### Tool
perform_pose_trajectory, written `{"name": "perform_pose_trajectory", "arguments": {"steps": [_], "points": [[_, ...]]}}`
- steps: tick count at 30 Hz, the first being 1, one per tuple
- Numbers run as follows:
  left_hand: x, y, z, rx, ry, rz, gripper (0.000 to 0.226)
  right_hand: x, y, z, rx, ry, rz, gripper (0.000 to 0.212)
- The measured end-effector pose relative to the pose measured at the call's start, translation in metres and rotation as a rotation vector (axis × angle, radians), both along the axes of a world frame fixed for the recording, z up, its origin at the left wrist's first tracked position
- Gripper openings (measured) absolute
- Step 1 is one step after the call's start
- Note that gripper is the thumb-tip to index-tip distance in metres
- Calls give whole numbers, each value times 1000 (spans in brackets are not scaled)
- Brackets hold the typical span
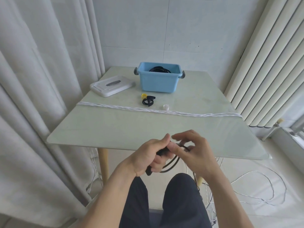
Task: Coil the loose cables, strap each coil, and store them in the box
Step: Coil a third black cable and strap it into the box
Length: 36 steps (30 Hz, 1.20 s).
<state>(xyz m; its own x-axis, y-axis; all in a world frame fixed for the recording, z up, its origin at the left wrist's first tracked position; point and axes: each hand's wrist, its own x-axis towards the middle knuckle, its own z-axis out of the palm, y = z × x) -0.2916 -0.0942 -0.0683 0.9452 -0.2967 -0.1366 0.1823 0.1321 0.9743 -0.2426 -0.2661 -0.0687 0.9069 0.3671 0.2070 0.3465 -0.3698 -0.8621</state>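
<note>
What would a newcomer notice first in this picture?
First, the two hands near the front edge of the table: the left hand grips a black cable, and the right hand works on it. Next, the blue box at the far side, with black coils inside, and the white cord stretched across the tabletop.

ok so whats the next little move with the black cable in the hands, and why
Probably wrap the strap round the coil and close it. The left hand grips the black cable, already gathered into loops, while the right hand works at the same bundle with fingers spread. The blue box stands open, its lid beside it, with a dark coil already inside, so storing likely follows strapping.
</note>
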Motion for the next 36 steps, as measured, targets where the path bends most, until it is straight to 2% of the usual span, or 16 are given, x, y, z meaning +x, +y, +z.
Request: {"name": "perform_pose_trajectory", "arguments": {"steps": [2, 5, 7, 11, 13, 15, 17, 20, 23, 26, 29, 31, 33, 36], "points": [[-1, 5, -1, -130, 58, 64, 49, -2, 2, -8, 123, 102, 102, 32], [-2, 14, -3, -414, 161, 128, 48, -5, 4, -14, 194, 198, 156, 51], [-2, 18, -1, -516, 164, 102, 47, -10, 9, -13, 247, 255, 196, 57], [2, 15, 4, -499, 166, 115, 48, -13, 17, -1, 492, 450, 212, 41], [2, 12, 5, -458, 150, 106, 47, -16, 22, 3, 663, 551, 123, 35], [5, 9, 7, -410, 96, 70, 50, -17, 25, 7, 845, 711, 41, 34], [5, 8, 9, -352, 39, 84, 50, -17, 27, 7, 941, 770, 12, 37], [4, 11, 5, -354, -22, 93, 45, -16, 28, 11, 917, 720, 14, 36], [2, 17, -6, -372, -94, -32, 38, -18, 29, 13, 855, 623, -4, 33], [0, 17, -10, -392, -108, -117, 34, -18, 31, 12, 838, 571, -27, 41], [2, 9, -5, -476, 60, 99, 39, -17, 33, 9, 826, 577, -29, 33], [3, 6, -3, -570, 126, 288, 41, -17, 32, 5, 713, 480, -3, 35], [5, 5, -3, -673, 122, 449, 44, -15, 30, 4, 607, 340, 58, 34], [5, 10, -6, -815, 88, 587, 45, -6, 17, 8, 377, 164, 139, 20]]}}
